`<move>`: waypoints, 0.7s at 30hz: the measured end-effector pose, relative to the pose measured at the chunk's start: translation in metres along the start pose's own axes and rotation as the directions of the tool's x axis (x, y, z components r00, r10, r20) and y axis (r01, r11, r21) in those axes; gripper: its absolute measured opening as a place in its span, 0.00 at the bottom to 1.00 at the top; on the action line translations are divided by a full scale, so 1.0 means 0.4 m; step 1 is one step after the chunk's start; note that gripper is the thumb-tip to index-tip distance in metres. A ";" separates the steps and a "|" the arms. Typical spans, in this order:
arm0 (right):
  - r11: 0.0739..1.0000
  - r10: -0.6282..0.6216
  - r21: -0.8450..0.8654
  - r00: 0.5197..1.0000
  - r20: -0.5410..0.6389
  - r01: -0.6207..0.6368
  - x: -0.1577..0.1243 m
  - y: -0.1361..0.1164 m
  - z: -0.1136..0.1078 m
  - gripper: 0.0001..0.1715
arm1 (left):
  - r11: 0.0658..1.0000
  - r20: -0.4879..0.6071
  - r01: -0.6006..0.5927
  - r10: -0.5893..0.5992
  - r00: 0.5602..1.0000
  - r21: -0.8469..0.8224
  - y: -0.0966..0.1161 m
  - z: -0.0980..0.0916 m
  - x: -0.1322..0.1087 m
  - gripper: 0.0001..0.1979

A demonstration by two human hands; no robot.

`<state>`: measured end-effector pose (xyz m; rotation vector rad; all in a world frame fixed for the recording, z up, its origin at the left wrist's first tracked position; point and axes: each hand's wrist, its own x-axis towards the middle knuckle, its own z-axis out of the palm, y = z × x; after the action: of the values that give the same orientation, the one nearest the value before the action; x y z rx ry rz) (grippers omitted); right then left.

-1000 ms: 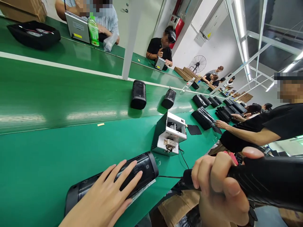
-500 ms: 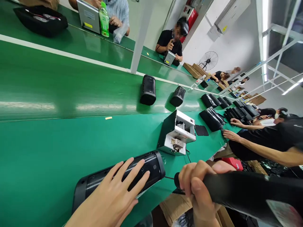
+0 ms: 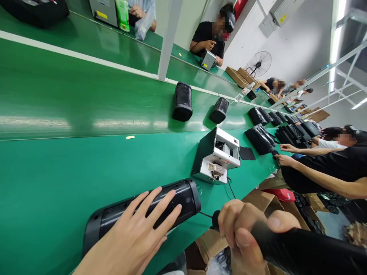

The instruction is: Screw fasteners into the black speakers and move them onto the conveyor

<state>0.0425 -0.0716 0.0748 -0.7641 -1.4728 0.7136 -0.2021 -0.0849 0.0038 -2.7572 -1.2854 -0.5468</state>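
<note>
A long black casing, like a portable speaker [image 3: 187,196], lies on its side on the green bench. My left hand [image 3: 140,223] rests flat over its upper side, fingers spread; the thumb side is partly hidden. In my right hand [image 3: 243,229] is a black electric screwdriver [image 3: 309,244], held sideways with the fingers wrapped around its front part. Its thin bit points left and meets the casing's right end; the exact contact spot is too small to make out. Just beyond the casing stands a white and black box-shaped machine [image 3: 218,156] with an open front.
Two black casings [image 3: 182,102] stand upright farther back on the bench [image 3: 57,172]. More black casings [image 3: 259,138] lie to the right, near a co-worker's hands [image 3: 286,158]. Cardboard boxes [image 3: 212,244] sit below the bench edge. A white post [image 3: 169,42] rises behind.
The view has shifted slightly, so the background sits differently. My left hand stays on the casing. The screwdriver's rear has swung lower in view, its bit still at the casing's end.
</note>
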 end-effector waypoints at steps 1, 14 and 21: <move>0.999 -0.033 0.007 0.999 -0.012 0.033 0.007 -0.002 0.010 0.15 | 1.000 -0.017 0.004 -0.004 1.000 -0.005 -0.003 0.005 0.001 0.25; 0.989 -0.144 -0.075 0.921 -0.362 0.125 0.317 0.008 -0.087 0.22 | 1.000 0.019 -0.010 0.010 1.000 -0.024 -0.039 0.047 -0.013 0.31; 0.998 0.004 -0.057 0.958 -0.285 -0.021 0.319 0.099 -0.073 0.21 | 0.996 0.101 0.033 -0.024 0.995 -0.079 -0.037 0.039 -0.001 0.30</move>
<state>0.0719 0.0546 0.1188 -0.8835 -1.2314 0.5445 -0.2088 -0.0726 -0.0124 -2.8701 -1.3542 -0.4789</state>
